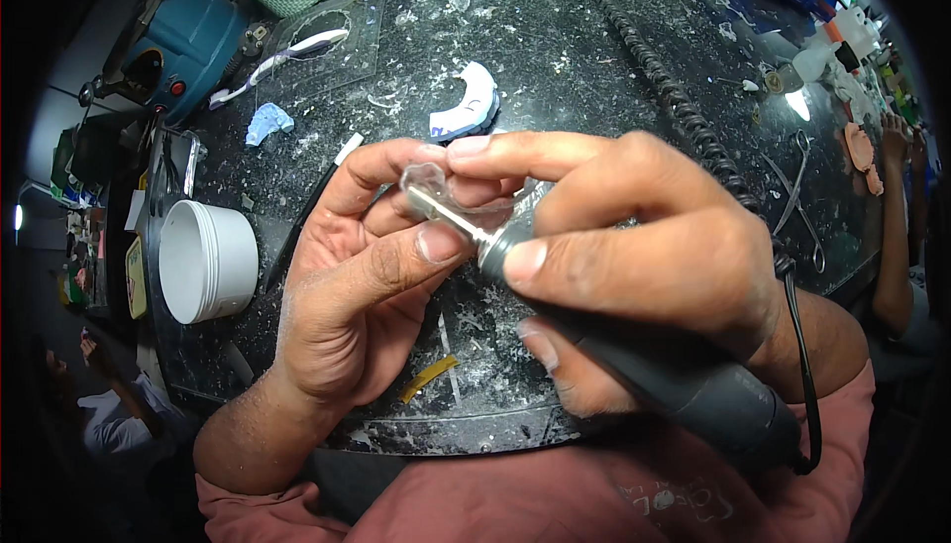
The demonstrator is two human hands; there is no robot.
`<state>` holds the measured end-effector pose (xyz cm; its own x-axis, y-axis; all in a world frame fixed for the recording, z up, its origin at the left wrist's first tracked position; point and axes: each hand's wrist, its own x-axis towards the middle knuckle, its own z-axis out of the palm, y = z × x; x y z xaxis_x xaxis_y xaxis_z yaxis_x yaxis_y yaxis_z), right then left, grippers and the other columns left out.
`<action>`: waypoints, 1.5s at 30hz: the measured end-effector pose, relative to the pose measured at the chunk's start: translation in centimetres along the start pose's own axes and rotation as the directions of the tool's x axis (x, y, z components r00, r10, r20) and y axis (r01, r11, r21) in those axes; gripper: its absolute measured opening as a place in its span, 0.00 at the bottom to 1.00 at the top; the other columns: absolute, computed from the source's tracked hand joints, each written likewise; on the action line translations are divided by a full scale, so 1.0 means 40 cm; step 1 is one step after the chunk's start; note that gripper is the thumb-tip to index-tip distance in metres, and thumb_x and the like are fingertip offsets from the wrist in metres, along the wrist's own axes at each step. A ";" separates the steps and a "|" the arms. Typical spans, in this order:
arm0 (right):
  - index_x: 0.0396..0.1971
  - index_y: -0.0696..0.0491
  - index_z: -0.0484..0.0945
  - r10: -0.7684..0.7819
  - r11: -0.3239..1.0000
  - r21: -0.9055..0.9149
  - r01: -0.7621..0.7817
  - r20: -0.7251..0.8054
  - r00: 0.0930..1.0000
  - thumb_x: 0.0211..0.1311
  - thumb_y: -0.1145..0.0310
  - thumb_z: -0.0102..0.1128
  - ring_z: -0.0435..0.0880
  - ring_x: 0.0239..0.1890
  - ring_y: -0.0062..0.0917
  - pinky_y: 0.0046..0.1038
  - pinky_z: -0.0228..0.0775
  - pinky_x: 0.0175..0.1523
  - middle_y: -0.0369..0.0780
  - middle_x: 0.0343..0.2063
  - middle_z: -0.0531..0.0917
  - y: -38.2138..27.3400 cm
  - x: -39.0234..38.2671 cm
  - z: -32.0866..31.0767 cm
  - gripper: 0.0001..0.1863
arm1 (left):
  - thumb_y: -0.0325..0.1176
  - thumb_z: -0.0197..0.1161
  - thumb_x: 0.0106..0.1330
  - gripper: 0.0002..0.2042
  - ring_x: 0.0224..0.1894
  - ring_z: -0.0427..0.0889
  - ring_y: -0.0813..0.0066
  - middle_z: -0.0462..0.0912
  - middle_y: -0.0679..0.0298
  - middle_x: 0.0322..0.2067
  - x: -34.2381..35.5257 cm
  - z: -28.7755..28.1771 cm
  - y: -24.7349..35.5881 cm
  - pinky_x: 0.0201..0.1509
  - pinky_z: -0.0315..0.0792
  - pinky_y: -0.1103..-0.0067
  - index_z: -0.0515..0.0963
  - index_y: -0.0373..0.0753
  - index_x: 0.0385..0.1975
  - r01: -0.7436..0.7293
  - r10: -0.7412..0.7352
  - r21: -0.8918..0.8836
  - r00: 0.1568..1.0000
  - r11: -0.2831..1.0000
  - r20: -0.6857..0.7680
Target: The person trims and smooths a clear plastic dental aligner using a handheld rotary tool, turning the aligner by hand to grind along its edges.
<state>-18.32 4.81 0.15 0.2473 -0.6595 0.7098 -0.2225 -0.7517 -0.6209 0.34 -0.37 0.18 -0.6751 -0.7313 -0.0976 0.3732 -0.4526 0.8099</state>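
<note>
My left hand (347, 275) pinches a clear plastic dental aligner (424, 178) between thumb and fingers, in front of my chest. My right hand (664, 246) is wrapped round a black rotary handpiece (693, 384), its body slanting down toward my right forearm. The handpiece's thin metal bur shank (454, 216) reaches across to the aligner; whether the tip touches it I cannot tell. My right index fingertip rests by the left fingertips. Just beyond the hands lies a curved white-and-blue dental model (472, 102). Part of the aligner is hidden behind my fingers.
A coiled black cord (684, 107) crosses the dusty black table. At left stand a white tub (223, 264) and a blue machine (193, 43); a toothbrush (282, 59) and a blue piece (268, 124) lie nearby. Scissors (792, 191) lie at right, near another person's arm (895, 236).
</note>
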 end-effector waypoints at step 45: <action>0.39 0.55 0.69 -0.033 0.999 -0.008 0.033 -0.040 0.999 0.42 0.80 0.62 0.77 0.46 0.46 0.49 0.63 0.56 0.42 0.33 0.72 -0.005 0.003 -0.014 0.21 | 0.19 0.57 0.58 0.12 0.46 0.78 0.66 0.77 0.50 0.44 0.003 -0.014 -0.007 0.54 0.71 0.71 0.73 0.32 0.42 -0.298 0.295 0.138 0.955 0.945 0.044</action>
<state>-18.78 4.89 0.53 0.2164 -0.6336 0.7428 -0.2222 -0.7728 -0.5945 0.53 -0.61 -0.40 -0.5624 -0.8090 0.1707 0.4658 -0.1395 0.8738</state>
